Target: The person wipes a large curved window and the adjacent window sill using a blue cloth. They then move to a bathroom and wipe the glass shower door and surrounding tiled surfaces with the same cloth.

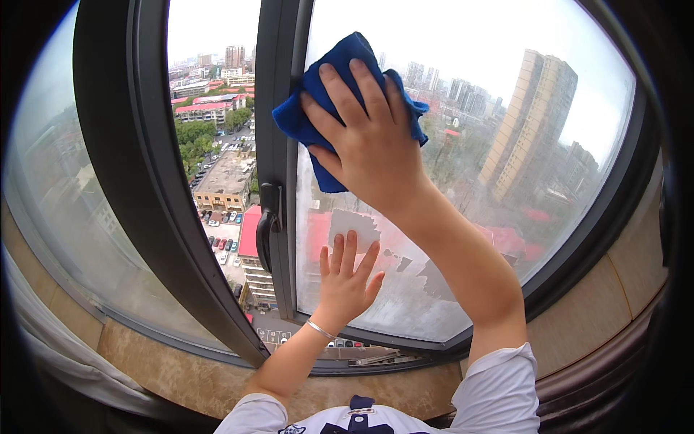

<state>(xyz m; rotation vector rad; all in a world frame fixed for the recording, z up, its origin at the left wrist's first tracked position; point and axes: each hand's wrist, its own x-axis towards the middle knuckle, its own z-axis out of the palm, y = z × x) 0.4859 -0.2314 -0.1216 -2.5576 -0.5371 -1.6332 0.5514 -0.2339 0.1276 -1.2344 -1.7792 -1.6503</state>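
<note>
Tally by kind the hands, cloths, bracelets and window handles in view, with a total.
Hands: 2 (left hand, right hand)
Blue cloth: 1
Silver bracelet: 1
Dark window handle: 1
Total: 5

A blue cloth is pressed to the window glass by the right hand. The left hand is held below, near the glass, fingers spread, and a silver bracelet is worn on that arm. A black handle is fixed to the dark frame, and a tall building is seen outside
</note>
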